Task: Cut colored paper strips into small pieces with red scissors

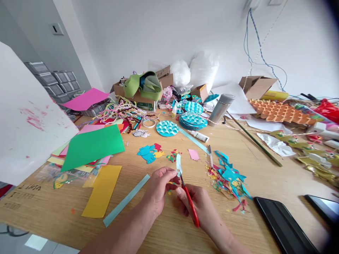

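Note:
My left hand (pixel 158 185) is closed, its thumb and fingers pinching a short light-blue paper strip (pixel 178 161) that stands up from the fingertips. My right hand (pixel 197 203) grips red-handled scissors (pixel 191 206), whose blades point away from me and meet the lower end of that strip. Whether the blades are apart is too small to tell. A longer light-blue strip (pixel 127 199) lies left of my left hand. Just beyond the hands are tiny coloured paper bits (pixel 174 155) and blue, red and yellow paper fish (pixel 147 153).
Blue paper scraps (pixel 230 174) and a pen (pixel 210 157) lie to the right, with a black phone (pixel 280 222) nearer me. Coloured sheets (pixel 95 146) are stacked left. Scaled blue discs (pixel 167 128), a glue bottle (pixel 200 136) and a steel flask (pixel 221 109) stand farther back.

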Tool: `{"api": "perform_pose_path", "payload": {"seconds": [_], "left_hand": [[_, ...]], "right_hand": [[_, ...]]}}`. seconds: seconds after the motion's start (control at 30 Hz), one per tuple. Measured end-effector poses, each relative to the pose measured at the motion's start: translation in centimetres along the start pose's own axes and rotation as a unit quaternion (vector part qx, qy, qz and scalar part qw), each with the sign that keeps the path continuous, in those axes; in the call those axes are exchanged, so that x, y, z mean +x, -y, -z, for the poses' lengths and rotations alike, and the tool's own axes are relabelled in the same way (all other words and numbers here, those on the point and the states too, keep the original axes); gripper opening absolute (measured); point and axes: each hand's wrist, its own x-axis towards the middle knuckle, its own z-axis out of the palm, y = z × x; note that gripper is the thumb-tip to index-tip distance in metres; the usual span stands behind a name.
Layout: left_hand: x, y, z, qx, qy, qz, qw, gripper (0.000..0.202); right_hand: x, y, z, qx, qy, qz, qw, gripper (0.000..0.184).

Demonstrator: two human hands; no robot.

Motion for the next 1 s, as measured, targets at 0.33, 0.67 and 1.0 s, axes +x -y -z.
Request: {"api": "perform_pose_path", "payload": {"seconds": [0.33,0.67,1.0], "left_hand": [[0.25,0.17,-0.14,0.069,-0.016,-0.020,0.997,0.014],[0.17,0.24,-0.04,0.040,0.006,-0.024,0.999,0.013],[0.14,0.31,0.02,0.036,0.005,-0.021,0.999,0.014]], "right_hand": [[-0.01,0.31,0.18,-0.054,-0.016,0.008,0.998,0.055],[0.01,-0.43,0.02,0.055,0.036,-0.010,0.998,0.060],[0.05,0.21,0.14,0.045,0.031,-0.026,0.998,0.063]]}}
